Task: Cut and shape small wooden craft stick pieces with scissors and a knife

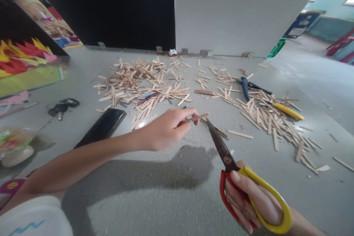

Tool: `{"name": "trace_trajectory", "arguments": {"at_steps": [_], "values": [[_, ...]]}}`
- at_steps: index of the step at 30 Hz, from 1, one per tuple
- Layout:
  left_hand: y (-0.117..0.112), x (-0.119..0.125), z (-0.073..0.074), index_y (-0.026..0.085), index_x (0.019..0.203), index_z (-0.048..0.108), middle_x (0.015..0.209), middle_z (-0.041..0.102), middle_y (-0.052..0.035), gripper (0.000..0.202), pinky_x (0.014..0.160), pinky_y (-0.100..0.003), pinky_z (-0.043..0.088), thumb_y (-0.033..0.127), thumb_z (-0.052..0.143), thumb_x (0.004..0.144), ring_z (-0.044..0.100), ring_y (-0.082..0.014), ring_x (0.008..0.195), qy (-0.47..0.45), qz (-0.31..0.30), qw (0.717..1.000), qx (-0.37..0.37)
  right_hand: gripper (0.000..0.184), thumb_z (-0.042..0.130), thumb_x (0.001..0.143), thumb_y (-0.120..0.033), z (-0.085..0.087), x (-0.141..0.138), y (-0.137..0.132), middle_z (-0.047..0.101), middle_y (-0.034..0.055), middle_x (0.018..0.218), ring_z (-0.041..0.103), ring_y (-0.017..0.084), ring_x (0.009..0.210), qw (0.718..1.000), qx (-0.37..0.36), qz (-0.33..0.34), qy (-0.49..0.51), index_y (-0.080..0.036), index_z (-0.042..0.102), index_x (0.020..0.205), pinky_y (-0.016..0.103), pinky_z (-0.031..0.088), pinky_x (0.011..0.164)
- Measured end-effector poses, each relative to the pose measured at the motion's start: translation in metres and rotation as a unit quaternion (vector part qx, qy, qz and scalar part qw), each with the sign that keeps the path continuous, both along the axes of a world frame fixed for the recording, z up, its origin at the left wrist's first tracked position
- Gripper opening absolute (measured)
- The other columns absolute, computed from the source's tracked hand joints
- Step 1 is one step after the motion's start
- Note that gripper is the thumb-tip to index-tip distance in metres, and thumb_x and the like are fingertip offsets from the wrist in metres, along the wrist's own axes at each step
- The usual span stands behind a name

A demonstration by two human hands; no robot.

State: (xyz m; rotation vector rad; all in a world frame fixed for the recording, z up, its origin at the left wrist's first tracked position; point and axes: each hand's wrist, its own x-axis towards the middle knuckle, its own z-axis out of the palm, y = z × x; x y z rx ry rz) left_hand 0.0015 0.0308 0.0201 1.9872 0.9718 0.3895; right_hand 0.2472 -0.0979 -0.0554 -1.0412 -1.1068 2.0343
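Observation:
My left hand pinches a wooden craft stick above the middle of the table, its free end pointing right. In my right hand is a pair of scissors with one red and one yellow handle. The dark blades point up and left, and their tips come close to the stick's free end; whether they touch it I cannot tell. The blades look closed together. Beneath and behind the scissor tips lies a thin yellow and black tool, partly hidden. One loose craft stick rests to its right.
Piles of craft sticks spread left and right. Dark-handled pliers and a yellow-handled tool lie at right. A phone, keys and a white container are at left. An upright panel bounds the back.

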Motion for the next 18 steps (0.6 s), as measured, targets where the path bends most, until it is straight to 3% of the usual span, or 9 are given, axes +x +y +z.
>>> {"name": "trace_trajectory", "arguments": {"at_steps": [6, 18], "values": [[-0.009, 0.0, 0.007, 0.021, 0.113, 0.061, 0.064, 0.043, 0.0095, 0.018, 0.052, -0.025, 0.029, 0.019, 0.045, 0.105, 0.035, -0.0116, 0.055, -0.012, -0.031, 0.998, -0.056, 0.075, 0.053, 0.093, -0.091, 0.007, 0.003, 0.001, 0.034, -0.0107, 0.034, 0.032, 0.006, 0.029, 0.998, 0.024, 0.032, -0.042, -0.025, 0.047, 0.058, 0.018, 0.034, 0.037], [-0.013, -0.002, 0.008, 0.023, 0.11, 0.062, 0.071, 0.045, 0.0071, 0.02, 0.06, -0.028, 0.033, 0.018, 0.044, 0.104, 0.039, -0.0139, 0.062, -0.015, -0.036, 0.998, -0.039, 0.074, 0.05, 0.094, -0.09, 0.003, 0.005, 0.004, 0.034, -0.0106, 0.034, 0.032, 0.007, 0.029, 0.998, 0.035, 0.037, -0.032, -0.026, 0.047, 0.057, 0.02, 0.033, 0.037]]}}
